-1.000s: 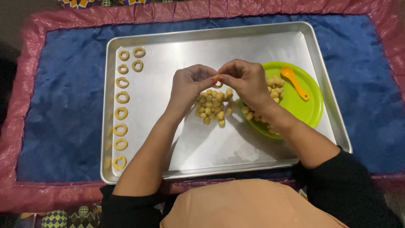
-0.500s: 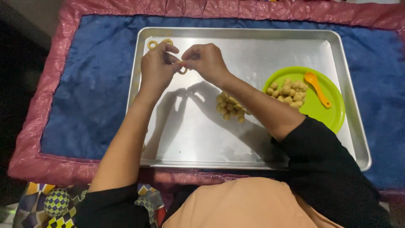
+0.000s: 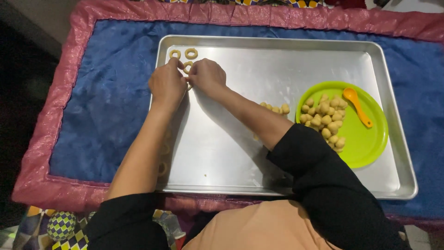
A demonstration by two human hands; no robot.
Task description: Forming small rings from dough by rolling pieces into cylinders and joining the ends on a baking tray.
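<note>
My left hand (image 3: 167, 84) and my right hand (image 3: 206, 76) meet near the far left corner of a metal baking tray (image 3: 277, 60). Their fingertips pinch a small ring of pale dough (image 3: 187, 67) low over the tray. Two finished dough rings (image 3: 183, 53) lie just beyond the hands. More rings (image 3: 163, 159) run down the tray's left side, mostly hidden under my left forearm. A pile of small dough balls (image 3: 275, 109) sits mid-tray, partly behind my right arm.
A lime green plate (image 3: 365, 139) on the tray's right holds several dough balls (image 3: 323, 118) and an orange spoon (image 3: 357, 106). The tray rests on a blue cloth (image 3: 111, 102) with a pink border (image 3: 55, 125). A patterned fabric (image 3: 60, 227) shows at lower left.
Both hands have moved from the dough ball pile at mid-tray to the far left corner, carrying a dough ring and lowering it beside the other rings. The camera view has shifted left.
</note>
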